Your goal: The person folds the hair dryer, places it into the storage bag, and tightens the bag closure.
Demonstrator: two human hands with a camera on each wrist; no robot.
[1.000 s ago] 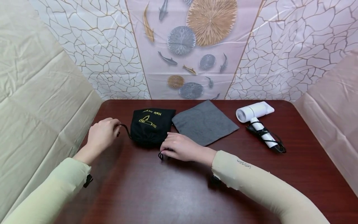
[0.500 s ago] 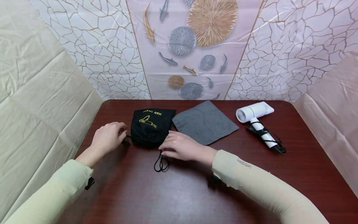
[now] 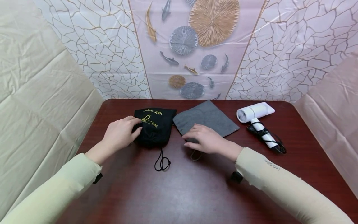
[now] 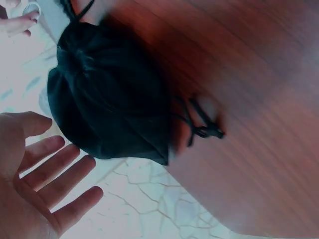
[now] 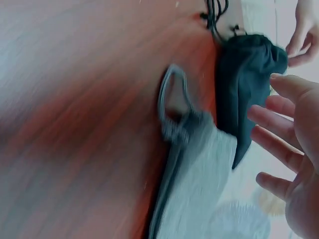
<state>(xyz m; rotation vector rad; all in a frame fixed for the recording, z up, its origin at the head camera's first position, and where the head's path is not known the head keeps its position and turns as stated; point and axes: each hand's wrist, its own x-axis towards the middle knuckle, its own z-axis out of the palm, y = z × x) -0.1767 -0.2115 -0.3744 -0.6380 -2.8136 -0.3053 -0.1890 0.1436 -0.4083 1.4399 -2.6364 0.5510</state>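
Observation:
A black drawstring bag [image 3: 157, 132] with yellow "Hair Drye…" lettering and a dryer drawing lies left of the table's middle, its mouth gathered. One black cord loop [image 3: 161, 163] trails toward the front; another cord [image 4: 202, 127] lies beside the bag in the left wrist view. My left hand [image 3: 118, 132] is at the bag's left edge with fingers spread; whether it touches the cloth I cannot tell. My right hand [image 3: 205, 138] hovers, fingers relaxed, over the near corner of a flat grey drawstring pouch [image 3: 208, 116], whose cord loop [image 5: 172, 94] shows in the right wrist view.
A white hair dryer [image 3: 255, 112] lies at the back right, its black power cord [image 3: 263, 132] wound around the handle. The dark red wooden table [image 3: 179, 193] is enclosed by beige cloth at the sides and a patterned backdrop [image 3: 112, 56] behind.
Both hands have let go of the black bag's cords. My left hand has moved right to the bag's side, while my right hand has moved right over the grey pouch.

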